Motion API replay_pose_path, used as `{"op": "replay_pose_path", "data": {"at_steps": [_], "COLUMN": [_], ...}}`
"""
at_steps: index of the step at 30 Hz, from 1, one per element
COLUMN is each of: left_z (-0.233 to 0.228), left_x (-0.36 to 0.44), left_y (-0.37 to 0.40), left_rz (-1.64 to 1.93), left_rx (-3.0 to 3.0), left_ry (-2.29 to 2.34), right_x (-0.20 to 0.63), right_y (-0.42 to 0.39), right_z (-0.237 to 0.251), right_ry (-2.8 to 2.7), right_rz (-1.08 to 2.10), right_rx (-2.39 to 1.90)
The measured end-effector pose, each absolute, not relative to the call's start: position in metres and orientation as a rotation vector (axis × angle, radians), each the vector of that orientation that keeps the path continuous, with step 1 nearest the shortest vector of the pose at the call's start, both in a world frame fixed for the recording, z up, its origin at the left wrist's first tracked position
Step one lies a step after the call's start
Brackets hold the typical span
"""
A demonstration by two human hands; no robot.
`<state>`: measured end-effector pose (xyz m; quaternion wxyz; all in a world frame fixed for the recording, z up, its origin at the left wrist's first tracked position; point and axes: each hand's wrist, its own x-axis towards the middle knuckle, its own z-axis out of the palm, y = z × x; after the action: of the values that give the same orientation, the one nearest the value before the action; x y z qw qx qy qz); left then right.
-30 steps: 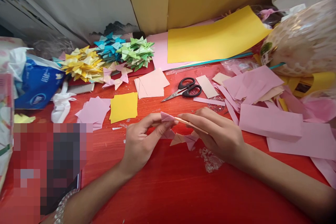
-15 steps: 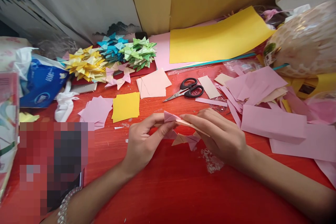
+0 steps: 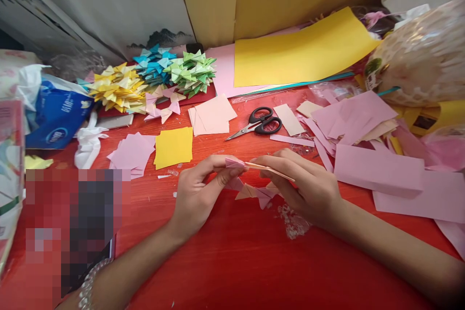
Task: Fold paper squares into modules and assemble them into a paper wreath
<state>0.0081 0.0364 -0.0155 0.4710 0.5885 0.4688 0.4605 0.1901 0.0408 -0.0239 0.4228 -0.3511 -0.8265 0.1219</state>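
Little has shifted since the earlier frame: both hands have tipped the folded pink paper [image 3: 235,163] slightly flatter. Left hand [image 3: 198,193] pinches its pink end, right hand [image 3: 305,188] grips the peach strip end, just above the red worktop [image 3: 232,261]. Folded pieces [image 3: 256,192] lie beneath; scissors [image 3: 258,123] behind.

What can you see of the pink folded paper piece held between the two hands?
The pink folded paper piece is small, matte and creased to a pointed triangular tip, with a thin, flatter peach-toned edge running right toward the right hand. It is held just above the red table, roughly level. The left hand pinches its pink end between thumb and forefinger; the right hand's fingers grip the long edge. More folded pink and peach pieces lie beneath it on the table; whether they touch it cannot be told.
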Motion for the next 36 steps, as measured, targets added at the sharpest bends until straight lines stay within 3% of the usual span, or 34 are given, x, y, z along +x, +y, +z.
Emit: {"op": "replay_pose_path", "data": {"at_steps": [3,8,15,21,36], "left_z": [-0.015,-0.015,-0.015,-0.014,-0.012], "left_x": [0.009,0.01,0.009,0.007,0.008], "left_y": [0.037,0.043,0.048,0.048,0.043], "left_rz": [1.121,1.183,1.221,1.345,1.011], "left_rx": [1.402,1.226,1.133,1.167,1.345], "left_ry": [1.171,1.248,1.29,1.218,1.245], "right_x": [0.191,0.196,0.196,0.198,0.199], "right_y": [0.042,0.048,0.055,0.059,0.06], "right_z": [-0.021,-0.018,-0.019,-0.014,-0.016], "right_ry": [-2.031,-1.805,-1.618,-1.668,-1.872], "right_rz": [0.451,0.968,1.308,1.451,1.441], "right_rx": [-0.938,-1.103,-1.097,-1.097,-1.01]}}
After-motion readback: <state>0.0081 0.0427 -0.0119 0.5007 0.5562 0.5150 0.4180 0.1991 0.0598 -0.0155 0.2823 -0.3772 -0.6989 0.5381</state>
